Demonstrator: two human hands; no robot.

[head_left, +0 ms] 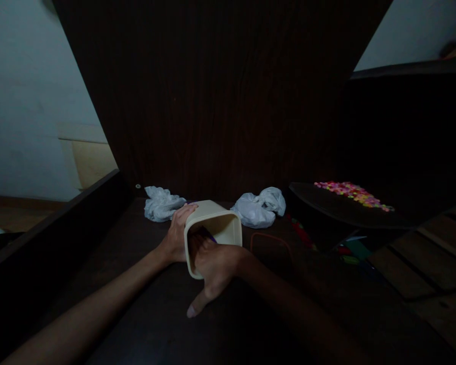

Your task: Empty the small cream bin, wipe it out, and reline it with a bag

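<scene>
Head view: cream container (pixel 209 207) tipped sideways between two crumpled bags (pixel 255 209).
Its wall is clasped by the left hand (pixel 177 234); the right hand (pixel 217 264) is inserted, its grip indiscernible.

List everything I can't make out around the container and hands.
In the head view:
Right hand: fingertips lost in shadow inside the cream container; whether they grip anything is unclear.
Purple sliver beside them: too small and dark to identify.
White bag right of the container: any contents hidden by its folds.
Right forearm: cut off by the bottom edge.
</scene>
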